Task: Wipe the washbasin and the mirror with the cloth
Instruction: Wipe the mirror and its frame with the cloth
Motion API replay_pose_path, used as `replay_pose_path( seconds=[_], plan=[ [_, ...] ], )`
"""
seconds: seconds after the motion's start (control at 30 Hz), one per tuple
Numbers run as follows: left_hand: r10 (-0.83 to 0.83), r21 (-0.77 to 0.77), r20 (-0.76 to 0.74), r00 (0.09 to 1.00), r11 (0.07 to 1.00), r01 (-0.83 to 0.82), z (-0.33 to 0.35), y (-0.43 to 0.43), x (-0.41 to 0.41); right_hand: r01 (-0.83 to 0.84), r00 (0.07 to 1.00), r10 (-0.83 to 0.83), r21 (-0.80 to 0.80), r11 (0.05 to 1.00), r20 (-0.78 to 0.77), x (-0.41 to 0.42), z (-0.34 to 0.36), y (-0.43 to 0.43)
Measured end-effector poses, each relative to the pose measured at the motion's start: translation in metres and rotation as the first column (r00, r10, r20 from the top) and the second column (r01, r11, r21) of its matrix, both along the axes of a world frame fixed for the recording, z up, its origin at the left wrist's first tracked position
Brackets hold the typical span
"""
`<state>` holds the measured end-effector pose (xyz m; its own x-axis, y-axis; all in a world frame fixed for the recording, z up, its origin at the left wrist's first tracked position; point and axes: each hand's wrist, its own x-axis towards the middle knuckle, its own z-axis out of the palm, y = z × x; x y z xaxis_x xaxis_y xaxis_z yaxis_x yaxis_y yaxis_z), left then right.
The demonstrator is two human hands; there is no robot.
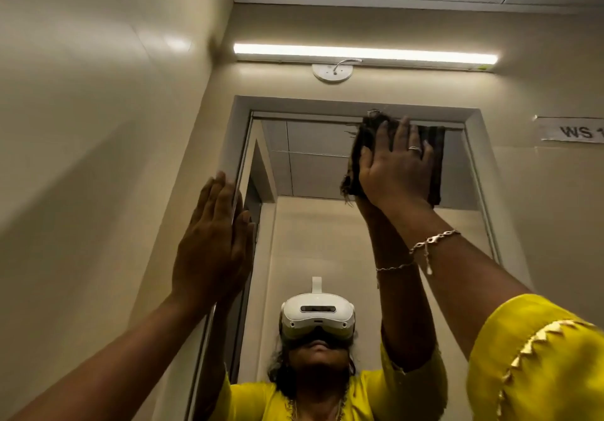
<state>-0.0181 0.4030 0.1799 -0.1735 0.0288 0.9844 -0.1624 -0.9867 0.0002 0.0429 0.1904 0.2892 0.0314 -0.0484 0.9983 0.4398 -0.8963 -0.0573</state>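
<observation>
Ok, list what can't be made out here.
- Washbasin: not in the head view at all.
- Wall label: cut off by the right edge after "WS 1".
- Mirror glass under the cloth: covered by it and the right hand.

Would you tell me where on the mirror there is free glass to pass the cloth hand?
Free: the mirror between the cloth and the left frame, and the band below the cloth down to the reflected headset. Crowded: the top right, where the right hand presses the cloth, and the left edge, where the left hand lies flat.
</observation>
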Motion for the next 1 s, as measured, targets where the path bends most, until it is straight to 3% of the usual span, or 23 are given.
replay_pose_path(
  seconds=[0.23,0.67,1.0],
  plan=[
    [-0.024,-0.055,0.005,1.0,0.998,0.024,-0.001,-0.001,-0.002,-0.032,0.999,0.033,-0.064,0.997,0.014,-0.019,-0.001,0.05],
    [-0.085,-0.383,0.061,0.994,0.918,0.102,-0.006,0.0,-0.001,-0.081,0.994,0.094,-0.24,0.967,0.046,-0.043,0.008,0.126],
    [-0.213,-0.448,-0.005,0.977,0.874,0.188,-0.008,0.002,-0.007,-0.029,0.988,0.089,-0.406,0.913,0.128,-0.043,0.009,0.127]
  ],
)
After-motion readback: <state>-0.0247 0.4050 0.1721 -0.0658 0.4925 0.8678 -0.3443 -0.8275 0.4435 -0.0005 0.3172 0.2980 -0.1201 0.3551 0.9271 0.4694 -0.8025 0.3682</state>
